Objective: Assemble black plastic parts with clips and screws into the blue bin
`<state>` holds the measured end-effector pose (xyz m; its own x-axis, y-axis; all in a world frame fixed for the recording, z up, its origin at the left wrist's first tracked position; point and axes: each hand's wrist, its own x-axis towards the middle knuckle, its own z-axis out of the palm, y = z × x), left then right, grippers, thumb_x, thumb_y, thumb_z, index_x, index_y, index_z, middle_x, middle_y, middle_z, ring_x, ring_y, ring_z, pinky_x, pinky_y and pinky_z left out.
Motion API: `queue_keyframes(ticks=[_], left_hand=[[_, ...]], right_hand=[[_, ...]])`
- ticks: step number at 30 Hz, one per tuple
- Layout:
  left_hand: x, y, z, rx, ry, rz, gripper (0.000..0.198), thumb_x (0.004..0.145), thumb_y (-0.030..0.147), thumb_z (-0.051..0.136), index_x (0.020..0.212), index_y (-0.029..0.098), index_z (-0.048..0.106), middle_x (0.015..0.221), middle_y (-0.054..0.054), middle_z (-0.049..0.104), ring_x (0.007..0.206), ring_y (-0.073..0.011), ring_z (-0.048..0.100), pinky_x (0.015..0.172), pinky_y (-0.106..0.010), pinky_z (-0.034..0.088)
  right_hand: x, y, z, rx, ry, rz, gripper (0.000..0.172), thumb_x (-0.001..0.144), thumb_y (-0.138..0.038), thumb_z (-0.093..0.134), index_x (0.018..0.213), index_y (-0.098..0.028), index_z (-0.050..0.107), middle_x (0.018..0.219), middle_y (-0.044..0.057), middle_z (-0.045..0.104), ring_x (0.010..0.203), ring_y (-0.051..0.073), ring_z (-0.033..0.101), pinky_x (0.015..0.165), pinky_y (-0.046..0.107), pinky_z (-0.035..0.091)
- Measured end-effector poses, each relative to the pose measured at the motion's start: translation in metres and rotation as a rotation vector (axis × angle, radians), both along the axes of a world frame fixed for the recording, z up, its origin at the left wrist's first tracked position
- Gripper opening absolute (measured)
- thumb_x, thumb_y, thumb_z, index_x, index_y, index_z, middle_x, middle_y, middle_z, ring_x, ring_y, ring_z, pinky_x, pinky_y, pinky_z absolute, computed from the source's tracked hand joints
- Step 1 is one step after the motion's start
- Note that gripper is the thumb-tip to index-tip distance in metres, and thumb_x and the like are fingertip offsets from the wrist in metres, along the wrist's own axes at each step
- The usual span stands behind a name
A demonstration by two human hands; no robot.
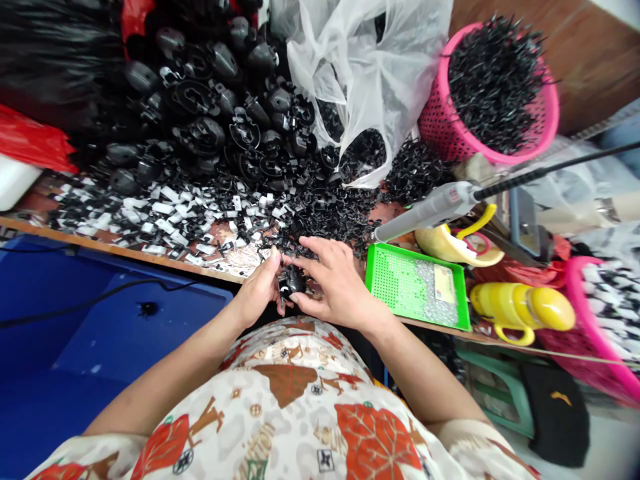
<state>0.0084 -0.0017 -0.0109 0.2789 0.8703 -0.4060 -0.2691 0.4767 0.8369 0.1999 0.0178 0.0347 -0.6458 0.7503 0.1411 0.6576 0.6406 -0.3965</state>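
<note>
At the table's front edge my left hand (259,291) is closed around a small black plastic part (289,283). My right hand (336,283) reaches in from the right, its thumb and fingers on the same part, which they partly hide. Just beyond my hands lie many small black plastic pieces (325,213) in a loose heap. Left of those spread small white and black pieces (167,217). Larger rounded black plastic housings (200,137) are piled behind them.
A green tray (371,270) of tiny clear pieces stands right of my hands, near a grey electric screwdriver (427,212) and yellow bottle (520,305). A pink basket (551,123) of black pieces is at back right. A blue bin (115,340) sits below left.
</note>
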Motion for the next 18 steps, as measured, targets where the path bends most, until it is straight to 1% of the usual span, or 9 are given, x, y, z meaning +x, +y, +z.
queue_keyframes(ticks=[3, 6, 9, 11, 12, 14, 16, 17, 18], left_hand=[[-0.001, -0.001, 0.003, 0.023, 0.042, 0.009, 0.053, 0.093, 0.068, 0.051, 0.109, 0.02, 0.063, 0.077, -0.002, 0.067, 0.052, -0.0142, 0.064, 0.04, -0.023, 0.052], [-0.002, -0.002, 0.008, 0.06, 0.078, -0.044, 0.034, 0.088, 0.048, 0.068, 0.107, 0.02, 0.061, 0.08, 0.0, 0.066, 0.054, -0.0129, 0.063, 0.044, -0.023, 0.053], [-0.004, -0.005, 0.01, 0.082, 0.134, -0.056, 0.032, 0.081, 0.031, 0.074, 0.105, 0.02, 0.056, 0.079, 0.003, 0.062, 0.053, -0.0103, 0.059, 0.047, -0.023, 0.053], [-0.005, -0.007, 0.01, 0.113, 0.171, -0.038, 0.033, 0.08, 0.028, 0.074, 0.107, 0.02, 0.056, 0.084, 0.002, 0.063, 0.057, -0.0103, 0.058, 0.049, -0.023, 0.052], [-0.005, -0.009, 0.01, 0.145, 0.186, -0.028, 0.034, 0.079, 0.026, 0.074, 0.108, 0.02, 0.056, 0.09, 0.0, 0.064, 0.064, -0.012, 0.061, 0.054, -0.024, 0.054], [-0.007, -0.013, 0.009, 0.239, 0.22, -0.004, 0.038, 0.079, 0.021, 0.074, 0.113, 0.02, 0.057, 0.105, -0.005, 0.067, 0.089, -0.0172, 0.067, 0.075, -0.028, 0.058], [-0.008, -0.016, 0.007, 0.333, 0.239, 0.014, 0.042, 0.081, 0.016, 0.071, 0.119, 0.021, 0.056, 0.119, -0.008, 0.067, 0.114, -0.0209, 0.064, 0.099, -0.035, 0.053], [-0.01, -0.018, 0.006, 0.367, 0.238, 0.021, 0.044, 0.083, 0.015, 0.07, 0.123, 0.022, 0.054, 0.125, -0.009, 0.066, 0.122, -0.0216, 0.061, 0.107, -0.037, 0.048], [-0.011, -0.019, 0.005, 0.39, 0.236, 0.029, 0.045, 0.085, 0.015, 0.068, 0.126, 0.023, 0.053, 0.129, -0.01, 0.065, 0.126, -0.022, 0.059, 0.111, -0.038, 0.045]], right_hand=[[-0.001, 0.0, -0.003, -0.034, -0.01, -0.001, 0.057, 0.089, -0.045, 0.065, 0.142, -0.026, 0.056, 0.159, 0.012, 0.046, 0.147, 0.031, 0.039, 0.12, 0.054, 0.026], [-0.001, -0.003, -0.005, -0.057, -0.002, -0.006, 0.057, 0.091, -0.042, 0.064, 0.145, -0.027, 0.054, 0.158, 0.011, 0.047, 0.147, 0.031, 0.04, 0.12, 0.054, 0.028], [-0.002, -0.005, -0.008, -0.087, 0.057, 0.02, 0.057, 0.092, -0.039, 0.064, 0.146, -0.027, 0.052, 0.157, 0.012, 0.047, 0.146, 0.03, 0.041, 0.119, 0.055, 0.031], [-0.002, -0.005, -0.011, -0.12, 0.199, -0.001, 0.053, 0.093, -0.037, 0.065, 0.144, -0.026, 0.053, 0.154, 0.014, 0.05, 0.142, 0.029, 0.047, 0.115, 0.052, 0.039], [-0.002, -0.005, -0.012, -0.134, 0.293, -0.04, 0.048, 0.094, -0.035, 0.063, 0.14, -0.025, 0.056, 0.147, 0.014, 0.055, 0.135, 0.026, 0.053, 0.11, 0.049, 0.045], [-0.003, -0.005, -0.012, -0.144, 0.457, -0.136, 0.029, 0.098, -0.029, 0.059, 0.126, -0.023, 0.063, 0.121, 0.011, 0.068, 0.111, 0.021, 0.065, 0.094, 0.039, 0.054], [-0.003, -0.007, -0.011, -0.137, 0.531, -0.169, 0.015, 0.098, -0.024, 0.058, 0.109, -0.022, 0.068, 0.098, 0.006, 0.069, 0.091, 0.017, 0.066, 0.082, 0.034, 0.055], [-0.003, -0.008, -0.009, -0.139, 0.54, -0.151, 0.011, 0.098, -0.023, 0.059, 0.104, -0.021, 0.068, 0.094, 0.005, 0.069, 0.087, 0.016, 0.065, 0.079, 0.033, 0.055], [-0.003, -0.01, -0.007, -0.147, 0.546, -0.123, 0.009, 0.097, -0.022, 0.06, 0.101, -0.021, 0.068, 0.093, 0.005, 0.069, 0.087, 0.016, 0.065, 0.079, 0.033, 0.055]])
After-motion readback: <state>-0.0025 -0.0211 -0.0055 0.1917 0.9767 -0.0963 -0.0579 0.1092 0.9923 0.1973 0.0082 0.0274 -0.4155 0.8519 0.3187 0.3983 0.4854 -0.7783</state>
